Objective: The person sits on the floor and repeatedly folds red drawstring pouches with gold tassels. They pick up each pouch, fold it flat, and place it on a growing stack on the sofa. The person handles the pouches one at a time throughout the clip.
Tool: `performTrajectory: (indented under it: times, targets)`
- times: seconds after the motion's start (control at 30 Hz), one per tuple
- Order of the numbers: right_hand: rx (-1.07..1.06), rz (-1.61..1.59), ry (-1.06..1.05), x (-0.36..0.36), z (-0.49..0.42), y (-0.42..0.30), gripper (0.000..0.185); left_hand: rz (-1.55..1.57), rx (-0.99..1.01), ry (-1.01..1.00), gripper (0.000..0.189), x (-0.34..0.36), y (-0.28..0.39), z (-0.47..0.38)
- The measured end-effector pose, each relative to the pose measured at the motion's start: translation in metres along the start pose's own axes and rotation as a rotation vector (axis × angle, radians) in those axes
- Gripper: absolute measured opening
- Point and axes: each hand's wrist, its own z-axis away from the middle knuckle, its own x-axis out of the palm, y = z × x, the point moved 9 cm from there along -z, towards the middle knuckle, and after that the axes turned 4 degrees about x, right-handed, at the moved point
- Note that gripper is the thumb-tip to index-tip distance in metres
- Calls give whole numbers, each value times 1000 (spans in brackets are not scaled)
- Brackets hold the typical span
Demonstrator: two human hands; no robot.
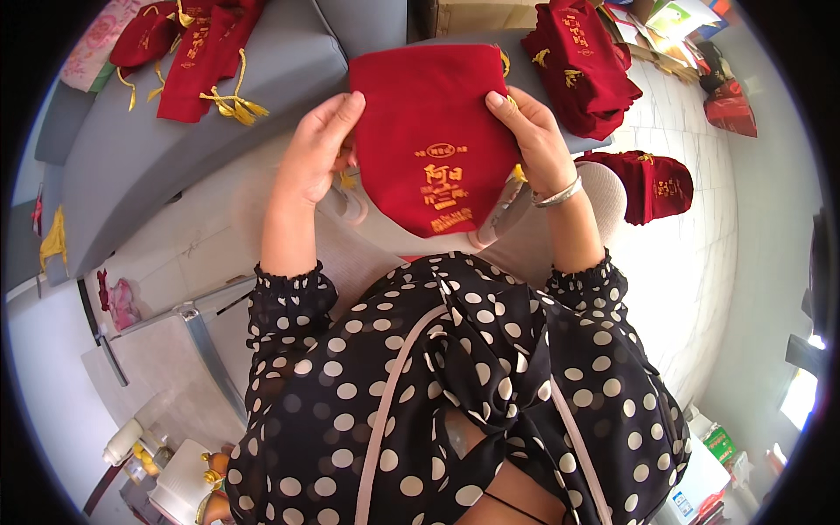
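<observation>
A dark red cloth drawstring bag [433,118] with gold printed writing is held up in front of me, above my knees. My left hand [328,141] grips its left edge, the thumb on the near face and the fingers behind. On the opposite edge, my right hand [530,131] pinches the cloth the same way; a bracelet circles that wrist. Bits of yellow cord and tassel show along the bag's right side and below my left hand. The printing reads upside down towards the bag's lower, rounded end. The far face of the bag is hidden.
Several red bags with yellow tassels [239,108] lie on a grey sofa [289,85] at the left. A stack of red bags [581,79] rests at the right end. More folded red bags [659,187] sit lower, by my right knee. Cardboard [485,18] stands behind.
</observation>
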Motion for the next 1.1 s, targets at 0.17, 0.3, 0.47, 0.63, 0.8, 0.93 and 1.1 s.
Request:
performTrajectory:
  times: [0.17, 0.3, 0.47, 0.63, 0.8, 0.93, 1.1]
  targets:
    - [316, -203, 3, -23, 3, 61, 30, 44, -199, -122, 33, 16, -52, 12]
    - [413, -224, 9, -31, -6, 75, 31, 181, -257, -36, 25, 15, -74, 3]
    - [390, -231, -46, -30, -50, 54, 32, 232, -221, 31, 22, 5, -50, -31]
    - [403, -216, -79, -31, -96, 46, 33, 291, -253, 119, 19, -15, -60, -70]
    - [368, 295, 28, -67, -144, 96, 37, -115, -335, 220, 19, -45, -110, -102]
    - [250, 699, 80, -76, -150, 99, 45, -264, -183, 255, 25, -52, -137, -114]
    - [113, 985, 139, -81, -158, 89, 47, -435, -130, 335, 27, -55, -135, -112]
